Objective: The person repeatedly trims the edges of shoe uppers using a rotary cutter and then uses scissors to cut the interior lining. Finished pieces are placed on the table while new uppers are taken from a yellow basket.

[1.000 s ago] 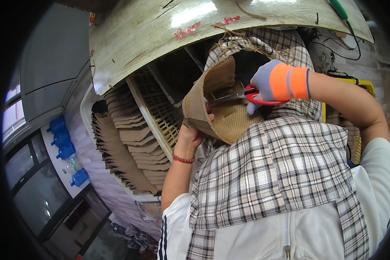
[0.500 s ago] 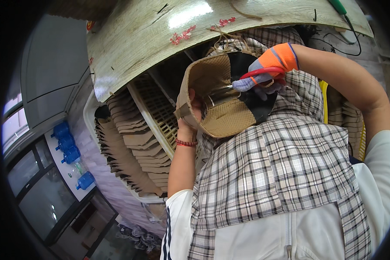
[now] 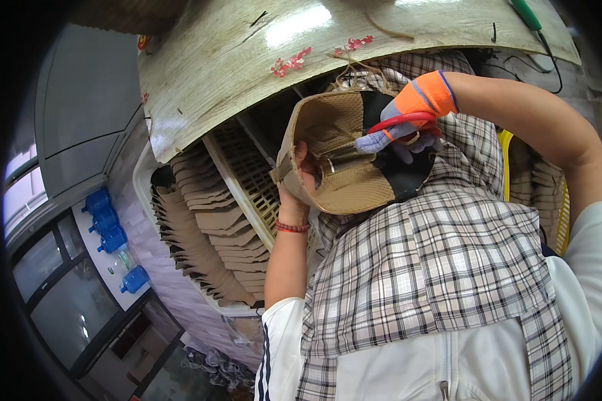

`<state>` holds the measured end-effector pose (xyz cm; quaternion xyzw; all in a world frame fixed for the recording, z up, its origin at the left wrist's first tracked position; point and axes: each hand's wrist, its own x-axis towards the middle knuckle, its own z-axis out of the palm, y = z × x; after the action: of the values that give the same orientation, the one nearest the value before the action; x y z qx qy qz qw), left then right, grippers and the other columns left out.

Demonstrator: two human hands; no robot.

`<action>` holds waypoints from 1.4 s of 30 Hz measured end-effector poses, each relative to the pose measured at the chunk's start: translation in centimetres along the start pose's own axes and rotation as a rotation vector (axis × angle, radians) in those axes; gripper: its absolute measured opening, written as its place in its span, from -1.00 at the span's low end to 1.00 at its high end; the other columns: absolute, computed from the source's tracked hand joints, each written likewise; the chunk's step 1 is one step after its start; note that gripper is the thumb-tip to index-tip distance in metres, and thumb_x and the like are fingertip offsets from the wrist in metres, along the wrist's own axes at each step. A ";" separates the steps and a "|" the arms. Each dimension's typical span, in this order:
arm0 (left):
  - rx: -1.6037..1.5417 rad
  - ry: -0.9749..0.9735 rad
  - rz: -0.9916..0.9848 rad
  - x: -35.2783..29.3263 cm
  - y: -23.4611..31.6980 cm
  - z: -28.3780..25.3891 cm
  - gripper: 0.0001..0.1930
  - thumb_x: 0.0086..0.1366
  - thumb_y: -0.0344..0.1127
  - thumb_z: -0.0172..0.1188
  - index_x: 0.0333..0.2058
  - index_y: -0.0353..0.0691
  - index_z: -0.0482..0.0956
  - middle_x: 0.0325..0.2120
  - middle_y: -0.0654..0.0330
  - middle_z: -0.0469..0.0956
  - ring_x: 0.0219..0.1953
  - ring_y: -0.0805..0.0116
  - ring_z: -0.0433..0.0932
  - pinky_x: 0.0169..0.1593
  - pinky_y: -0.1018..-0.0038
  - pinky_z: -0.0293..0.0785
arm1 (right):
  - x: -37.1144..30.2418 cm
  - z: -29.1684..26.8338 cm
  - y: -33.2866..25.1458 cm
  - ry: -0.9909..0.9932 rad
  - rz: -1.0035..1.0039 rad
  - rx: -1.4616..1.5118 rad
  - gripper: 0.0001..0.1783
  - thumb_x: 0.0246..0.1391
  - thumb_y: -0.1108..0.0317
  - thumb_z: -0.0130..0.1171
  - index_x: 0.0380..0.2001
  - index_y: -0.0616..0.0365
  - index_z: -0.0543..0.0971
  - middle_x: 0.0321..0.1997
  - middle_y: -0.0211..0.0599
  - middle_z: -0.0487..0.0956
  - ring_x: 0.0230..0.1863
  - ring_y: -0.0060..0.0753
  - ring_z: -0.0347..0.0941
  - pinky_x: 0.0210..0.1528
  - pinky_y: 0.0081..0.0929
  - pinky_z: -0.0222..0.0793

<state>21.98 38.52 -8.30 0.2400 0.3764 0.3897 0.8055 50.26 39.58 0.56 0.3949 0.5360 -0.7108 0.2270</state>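
Observation:
My left hand (image 3: 304, 170) grips the left side of a tan, textured, hollow piece (image 3: 354, 194) with black panels, which looks like a shoe or boot upper. Its thumb reaches inside the opening, while the other fingers are hidden behind the wall. My right hand (image 3: 415, 107), in a grey and orange glove, is closed around red-handled scissors (image 3: 398, 121). The blades point left into the piece's hollow and are hard to make out. A small shiny bit shows inside, near my left thumb. The piece sits over my lap, on a checked apron (image 3: 421, 267).
A pale worktable (image 3: 214, 80) curves across the top, with a green-handled tool (image 3: 526, 15) and its cord at right. To the left, a white crate (image 3: 142, 180) holds stacked tan pieces (image 3: 227, 227) beside a cream slatted basket (image 3: 251, 167). A yellow basket (image 3: 506, 157) stands at right.
My right hand has shifted slightly down with the scissors, and the bright blades seen earlier now barely show. My left hand still holds the piece. The whole view has shifted slightly.

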 end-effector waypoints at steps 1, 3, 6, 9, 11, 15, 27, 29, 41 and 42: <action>0.001 0.003 0.004 0.0 -0.1 0.1 -0.55 0.21 -0.30 0.30 0.06 -0.23 0.44 -0.02 0.19 0.50 0.04 0.24 0.45 0.12 0.29 0.37 | 0.1 -0.1 0.1 -0.005 -0.021 0.003 0.09 -0.04 -0.63 -0.35 -0.44 0.34 0.63 -0.73 -0.40 0.32 -0.67 -0.48 0.38 -0.59 -0.49 0.43; 0.003 0.010 0.005 0.0 -0.1 0.2 -0.55 0.20 -0.30 0.30 0.06 -0.23 0.44 -0.03 0.20 0.51 0.02 0.24 0.47 0.09 0.29 0.39 | 0.3 -0.2 0.2 -0.016 -0.059 0.011 0.09 -0.04 -0.63 -0.36 -0.44 0.34 0.63 -0.73 -0.41 0.32 -0.68 -0.49 0.37 -0.59 -0.50 0.42; 0.006 0.025 0.001 -0.1 -0.1 0.1 -0.54 0.20 -0.30 0.30 0.06 -0.22 0.44 -0.04 0.21 0.52 -0.01 0.24 0.49 0.06 0.28 0.42 | 0.0 -0.4 -0.6 -0.022 -0.075 0.001 0.10 -0.04 -0.63 -0.37 -0.45 0.33 0.63 -0.73 -0.40 0.33 -0.67 -0.51 0.38 -0.58 -0.49 0.43; 0.009 0.040 0.010 0.0 -0.2 -0.3 -0.56 0.20 -0.31 0.30 0.05 -0.21 0.45 -0.07 0.22 0.52 -0.04 0.24 0.50 0.03 0.28 0.44 | 0.2 -0.3 -1.0 -0.011 -0.035 0.024 0.08 -0.04 -0.63 -0.36 -0.47 0.32 0.63 -0.74 -0.40 0.34 -0.69 -0.51 0.37 -0.60 -0.50 0.42; 0.018 0.053 0.014 0.0 -0.3 -0.5 -0.58 0.20 -0.31 0.30 0.04 -0.20 0.46 -0.08 0.23 0.53 -0.06 0.26 0.51 0.03 0.30 0.44 | 0.4 -0.2 -0.7 0.013 -0.058 -0.003 0.03 -0.03 -0.60 -0.28 -0.50 0.31 0.63 -0.75 -0.39 0.34 -0.72 -0.51 0.36 -0.62 -0.51 0.41; 0.053 0.078 0.024 0.0 -0.2 -0.3 -0.65 0.22 -0.33 0.27 -0.02 -0.21 0.49 -0.11 0.22 0.55 -0.09 0.30 0.53 -0.03 0.34 0.47 | -0.1 0.9 -0.7 0.136 -0.025 0.041 -0.08 -0.02 -0.52 -0.09 -0.54 0.29 0.62 -0.78 -0.39 0.35 -0.78 -0.51 0.32 -0.68 -0.53 0.37; 0.011 0.047 0.033 0.2 -1.0 -1.0 -0.79 0.25 -0.35 0.22 -0.13 -0.13 0.55 -0.21 0.26 0.60 -0.20 0.37 0.54 -0.12 0.41 0.49 | 0.6 3.3 1.0 0.226 0.077 0.141 -0.14 0.00 -0.47 -0.02 -0.54 0.30 0.58 -0.76 -0.36 0.36 -0.78 -0.48 0.29 -0.66 -0.49 0.41; 0.213 -0.007 0.114 -0.1 -0.3 -0.8 -0.80 0.24 -0.36 0.23 -0.14 -0.13 0.56 -0.19 0.24 0.60 -0.17 0.33 0.55 -0.08 0.38 0.49 | 0.2 2.4 0.6 0.139 0.005 0.150 -0.07 -0.01 -0.52 -0.10 -0.49 0.33 0.58 -0.77 -0.37 0.33 -0.80 -0.49 0.27 -0.64 -0.47 0.43; 0.043 0.028 -0.012 0.5 0.2 -1.1 -0.83 0.25 -0.39 0.20 -0.18 -0.15 0.59 -0.15 0.14 0.61 -0.13 0.17 0.59 -0.09 0.20 0.55 | 0.3 1.2 0.1 0.057 -0.052 0.079 -0.07 0.08 -0.50 -0.25 -0.45 0.26 0.62 -0.69 -0.47 0.29 -0.73 -0.53 0.33 -0.65 -0.56 0.40; 0.062 0.035 -0.008 0.7 0.1 -1.2 -0.84 0.25 -0.39 0.20 -0.18 -0.15 0.59 -0.15 0.13 0.61 -0.13 0.16 0.59 -0.11 0.19 0.55 | 0.5 1.0 0.6 0.040 -0.101 0.104 -0.15 0.12 -0.41 -0.21 -0.46 0.27 0.62 -0.70 -0.45 0.31 -0.74 -0.54 0.32 -0.67 -0.56 0.39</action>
<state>21.28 39.24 -9.22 0.2564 0.4035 0.3787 0.7925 50.09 38.46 -0.12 0.3929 0.5220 -0.7401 0.1593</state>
